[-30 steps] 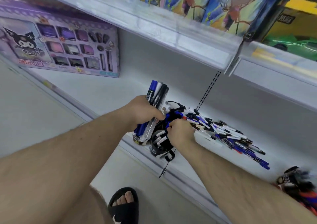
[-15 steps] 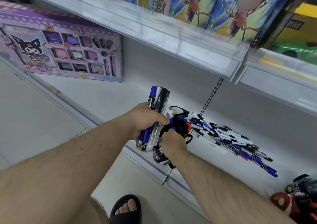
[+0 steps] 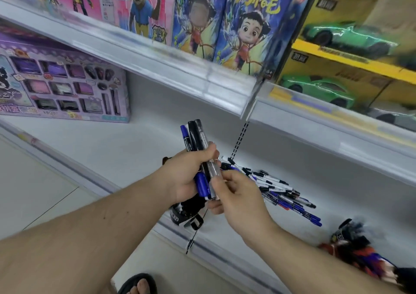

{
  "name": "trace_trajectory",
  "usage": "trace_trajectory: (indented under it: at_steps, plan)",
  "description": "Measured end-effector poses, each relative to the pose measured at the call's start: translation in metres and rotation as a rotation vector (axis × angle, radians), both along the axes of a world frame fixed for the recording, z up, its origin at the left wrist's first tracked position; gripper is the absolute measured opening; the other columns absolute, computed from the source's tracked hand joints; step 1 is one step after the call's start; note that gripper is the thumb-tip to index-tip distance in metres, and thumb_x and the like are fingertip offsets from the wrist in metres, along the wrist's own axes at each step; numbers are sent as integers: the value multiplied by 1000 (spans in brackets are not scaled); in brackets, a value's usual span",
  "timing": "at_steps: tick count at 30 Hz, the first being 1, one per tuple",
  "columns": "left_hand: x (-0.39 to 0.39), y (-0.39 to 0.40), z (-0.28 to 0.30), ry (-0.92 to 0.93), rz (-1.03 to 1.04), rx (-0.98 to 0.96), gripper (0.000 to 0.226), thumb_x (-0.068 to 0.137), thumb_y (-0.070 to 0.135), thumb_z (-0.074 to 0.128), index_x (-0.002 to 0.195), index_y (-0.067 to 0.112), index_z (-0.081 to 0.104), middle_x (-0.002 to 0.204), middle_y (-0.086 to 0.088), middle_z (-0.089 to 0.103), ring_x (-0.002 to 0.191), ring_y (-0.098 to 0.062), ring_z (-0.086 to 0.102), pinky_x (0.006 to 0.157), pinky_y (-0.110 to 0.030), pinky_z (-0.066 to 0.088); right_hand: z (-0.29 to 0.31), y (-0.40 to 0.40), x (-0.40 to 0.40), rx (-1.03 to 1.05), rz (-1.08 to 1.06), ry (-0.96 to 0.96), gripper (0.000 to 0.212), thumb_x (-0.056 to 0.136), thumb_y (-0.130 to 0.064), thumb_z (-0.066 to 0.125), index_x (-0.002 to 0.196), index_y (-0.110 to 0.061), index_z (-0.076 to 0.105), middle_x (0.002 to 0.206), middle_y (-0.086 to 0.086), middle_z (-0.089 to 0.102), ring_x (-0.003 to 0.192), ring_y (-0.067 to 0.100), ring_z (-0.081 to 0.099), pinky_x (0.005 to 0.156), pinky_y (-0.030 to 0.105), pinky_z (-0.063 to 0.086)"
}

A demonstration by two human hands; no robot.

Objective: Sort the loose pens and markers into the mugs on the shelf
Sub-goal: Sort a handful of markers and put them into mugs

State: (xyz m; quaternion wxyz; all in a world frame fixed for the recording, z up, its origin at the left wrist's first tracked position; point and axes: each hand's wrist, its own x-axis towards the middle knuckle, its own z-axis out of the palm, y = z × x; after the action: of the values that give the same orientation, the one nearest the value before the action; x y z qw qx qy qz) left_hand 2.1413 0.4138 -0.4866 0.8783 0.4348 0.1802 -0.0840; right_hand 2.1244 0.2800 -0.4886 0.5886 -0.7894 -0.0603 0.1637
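Markers in hand: a bunch of thick black and blue plastic markers [image 3: 197, 158] stands almost upright above the front of the shelf, held in the air.
Left hand: the left hand [image 3: 186, 179] is wrapped tight around the middle of the bunch, thumb on top.
Right hand: the right hand [image 3: 238, 197] is just beside the bunch, and its fingertips [image 3: 217, 181] pinch the low end of a clear grey marker in it.
Mug: a black round mug with white labels [image 3: 184, 212] sits at the front edge of the shelf, right under both hands. The hands hide most of it, so I cannot tell what is inside.
Loose pens: a pile of thin white, black and blue pens [image 3: 279, 192] lies flat on the shelf, just behind and to the right of the right hand.
Shelf: the white metal shelf [image 3: 112, 149] carries the mug and the pile.
Purple box: a big purple cardboard toy box [image 3: 60, 84] stands at the far left of the shelf, well apart from the pens.
Blurry thing: a black, red and blue thing [image 3: 358, 246] lies on the shelf at the right. It is too blurry to name.
Upper shelf: bright cartoon boxes [image 3: 225, 21] and yellow boxes with green toy cars [image 3: 351, 46] stand on the shelf above.
Floor: a foot in a black sandal [image 3: 139, 284] stands on the pale floor below.
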Motion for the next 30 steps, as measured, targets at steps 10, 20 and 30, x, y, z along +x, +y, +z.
trace_trajectory:
  at_steps: [10,20,30]
  plan:
    - [-1,-42,7,-31,-69,119,8,92,9,62,94,14,68,72,1,71,67,-13,68,76,-35,54,24,-83,11,-94,-145,-89,28,102,-14,46,82,-14,66,72,1,67,59,12,64,61,29,53]
    - [-1,-67,1,-78,-381,276,20,90,-9,56,99,7,66,79,-9,68,63,-21,60,83,-43,53,43,-195,23,-50,-286,-241,17,94,0,57,99,-11,70,67,12,58,59,23,54,59,32,48]
    - [12,-117,-5,-150,-771,388,46,64,-14,57,106,5,65,75,-7,62,68,-24,57,70,-39,56,39,-216,22,-252,-69,-343,17,97,-26,50,80,-25,56,72,11,65,59,17,58,59,43,46]
